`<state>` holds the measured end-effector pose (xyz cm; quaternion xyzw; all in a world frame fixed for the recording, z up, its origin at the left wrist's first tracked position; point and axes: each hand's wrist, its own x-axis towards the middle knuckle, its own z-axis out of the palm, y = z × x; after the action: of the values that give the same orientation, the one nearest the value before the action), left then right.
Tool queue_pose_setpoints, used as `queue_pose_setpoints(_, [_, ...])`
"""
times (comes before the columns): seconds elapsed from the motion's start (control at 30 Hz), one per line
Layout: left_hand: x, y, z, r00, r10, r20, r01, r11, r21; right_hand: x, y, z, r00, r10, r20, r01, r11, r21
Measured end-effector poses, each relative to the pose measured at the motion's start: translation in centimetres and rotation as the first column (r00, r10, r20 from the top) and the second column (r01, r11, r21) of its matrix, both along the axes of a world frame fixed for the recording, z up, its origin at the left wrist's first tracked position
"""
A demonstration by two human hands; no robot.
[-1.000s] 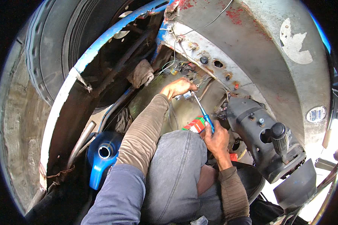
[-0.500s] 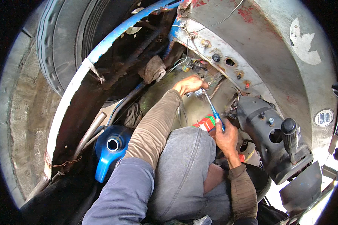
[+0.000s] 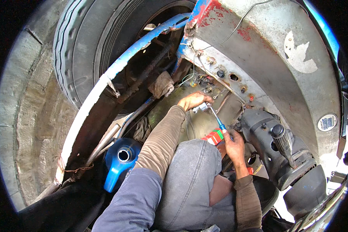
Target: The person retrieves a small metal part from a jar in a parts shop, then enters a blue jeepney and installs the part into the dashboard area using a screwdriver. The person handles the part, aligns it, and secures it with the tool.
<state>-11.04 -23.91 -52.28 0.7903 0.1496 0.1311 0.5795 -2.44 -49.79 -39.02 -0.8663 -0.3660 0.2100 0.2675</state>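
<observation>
My left hand (image 3: 194,101) is closed around a small silvery metal part (image 3: 200,108), whose exact kind I cannot make out. My right hand (image 3: 234,147) grips a screwdriver (image 3: 222,127) by its translucent blue handle. The shaft slants up and left, and its tip meets the metal part beside my left fingers. Just below the shaft, a red, green and white box (image 3: 214,136) lies by my knee. Beyond my left hand are wires and small fittings (image 3: 205,82) on the metal floor.
A blue plastic jug (image 3: 114,170) with an open mouth stands left of my left forearm. A large tire (image 3: 79,50) rises behind the blue and white metal edge (image 3: 85,100). To the right sits a black housing with a lever (image 3: 284,141). A dirty rag (image 3: 161,85) hangs over a pipe.
The whole view has shifted slightly, with the jug and tire now further right. Both hands keep their grips, and the screwdriver tip stays at the metal part.
</observation>
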Motion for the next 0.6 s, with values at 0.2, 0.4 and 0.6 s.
queue_pose_setpoints(0.2, [-1.5,-1.7,3.2,0.978,-0.025,-0.206,-0.085,0.856,-0.510,-0.7,-1.3,-0.9,0.989,0.034,0.146,-0.036,0.999,0.010])
queue_pose_setpoints(0.4, [-2.4,-2.0,3.3,0.994,0.057,-0.090,-0.075,0.975,-0.209,-1.4,-2.0,-0.5,1.000,0.002,0.027,-0.005,0.996,0.086])
queue_pose_setpoints(0.6, [-5.5,-3.1,5.0,0.970,0.225,0.093,-0.198,0.951,-0.239,-3.7,-5.7,4.4,0.990,-0.011,0.139,0.018,0.999,-0.047])
